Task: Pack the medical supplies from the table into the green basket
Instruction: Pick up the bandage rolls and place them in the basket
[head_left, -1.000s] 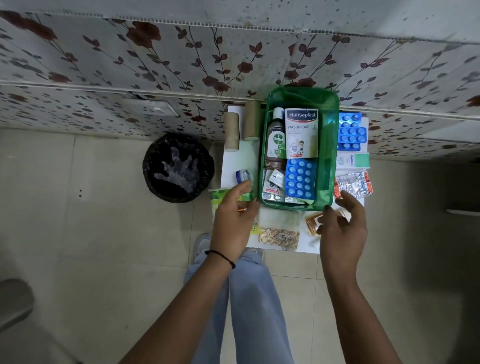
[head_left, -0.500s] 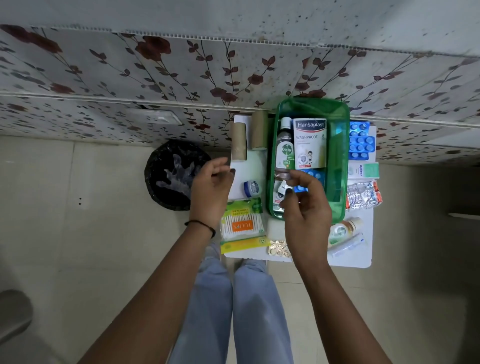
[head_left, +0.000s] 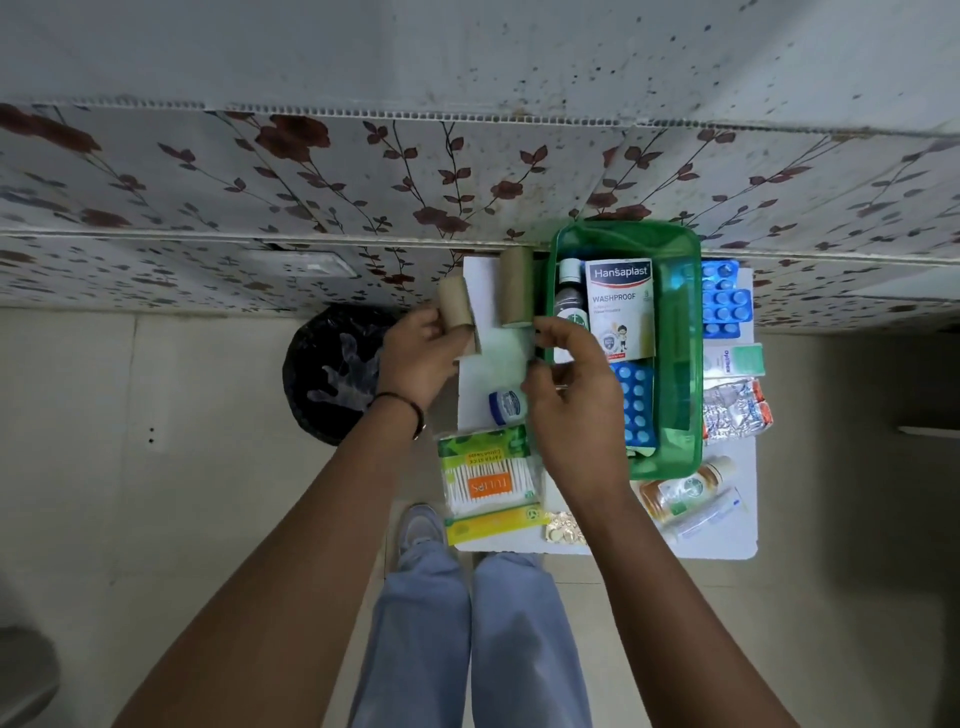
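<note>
The green basket (head_left: 695, 364) stands on the small white table (head_left: 727, 543) and holds a Hansaplast box (head_left: 618, 306), a dark bottle (head_left: 569, 296) and a blue blister pack (head_left: 638, 408). My left hand (head_left: 421, 356) grips a brown bandage roll (head_left: 456, 304) at the table's far left edge. A second brown roll (head_left: 517, 291) lies just left of the basket. My right hand (head_left: 571, 387) hovers at the basket's left rim, thumb and forefinger apart, nothing seen in it.
On the table lie a small blue jar (head_left: 506, 408), a cotton swab pack (head_left: 488, 480), a gold blister (head_left: 563, 532), an amber bottle (head_left: 680, 491), a tube (head_left: 709, 512), blue blisters (head_left: 723, 301), a small box (head_left: 735, 359) and a silver strip (head_left: 735, 410). A black bin (head_left: 332, 374) stands left.
My left hand moved up and away from the swab pack and closed on the left brown roll. My right hand shifted left from over the basket's contents to its left rim.
</note>
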